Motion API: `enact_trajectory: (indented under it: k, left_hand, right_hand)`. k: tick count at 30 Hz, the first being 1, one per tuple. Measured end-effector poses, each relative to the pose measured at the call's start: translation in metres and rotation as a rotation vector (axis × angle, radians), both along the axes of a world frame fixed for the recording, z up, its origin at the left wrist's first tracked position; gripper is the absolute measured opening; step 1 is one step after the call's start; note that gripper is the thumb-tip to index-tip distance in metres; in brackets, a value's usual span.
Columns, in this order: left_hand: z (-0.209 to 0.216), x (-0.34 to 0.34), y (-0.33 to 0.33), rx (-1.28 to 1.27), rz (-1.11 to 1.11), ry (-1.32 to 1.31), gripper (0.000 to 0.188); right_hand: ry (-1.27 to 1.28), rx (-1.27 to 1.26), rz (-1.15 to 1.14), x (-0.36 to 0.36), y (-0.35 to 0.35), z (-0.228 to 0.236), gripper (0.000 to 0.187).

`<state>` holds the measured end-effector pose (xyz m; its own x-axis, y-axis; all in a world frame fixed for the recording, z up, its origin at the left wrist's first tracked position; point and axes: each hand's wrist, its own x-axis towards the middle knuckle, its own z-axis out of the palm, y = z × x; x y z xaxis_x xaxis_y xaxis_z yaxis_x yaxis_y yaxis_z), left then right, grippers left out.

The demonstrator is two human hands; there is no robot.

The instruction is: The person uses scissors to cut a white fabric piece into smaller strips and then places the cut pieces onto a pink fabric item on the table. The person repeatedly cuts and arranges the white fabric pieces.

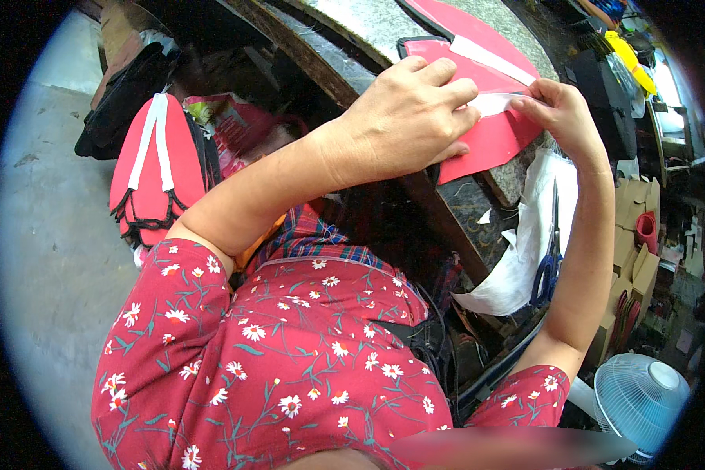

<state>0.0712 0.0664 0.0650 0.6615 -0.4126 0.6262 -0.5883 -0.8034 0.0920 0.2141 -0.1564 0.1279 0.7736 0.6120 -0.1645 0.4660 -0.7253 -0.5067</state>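
A red sheet piece (489, 145) with a dark edging at its far corner lies on the work surface under my hands. One white strip (493, 61) runs flat across its upper part. Below that, a second white strip (497, 103) stretches between my hands. My right hand (564, 117) is closed, pinching its right end between thumb and finger. My left hand (415, 117) has its fingers curled down at the strip's left end, against the red piece; its fingertips are partly hidden.
Blue-handled scissors (547, 274) lie on white cloth (509, 278) by my right forearm. A stack of red pieces with white strips (145, 149) sits at the left. A blue fan (642, 403) stands at lower right, near cardboard boxes (633, 207).
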Motion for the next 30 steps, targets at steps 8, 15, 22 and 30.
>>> enact_trajectory:
  k: [8,15,22,30]
  left_hand:
    - [0.007,0.001,-0.006,0.012,-0.066,-0.011,0.041]
    - [0.010,0.008,-0.003,0.030,-0.105,0.051,0.036]
    - [0.005,0.030,-0.018,0.046,-0.077,0.008,0.034]
    - [-0.004,0.054,-0.009,0.011,-0.207,0.035,0.028]
  right_hand:
    - [0.202,0.303,-0.139,0.005,-0.023,-0.001,0.019]
    - [0.100,0.249,-0.213,0.014,-0.007,-0.017,0.021]
    - [-0.010,0.199,-0.227,0.018,-0.004,-0.028,0.032]
    - [-0.146,0.133,-0.180,0.024,-0.001,-0.038,0.036]
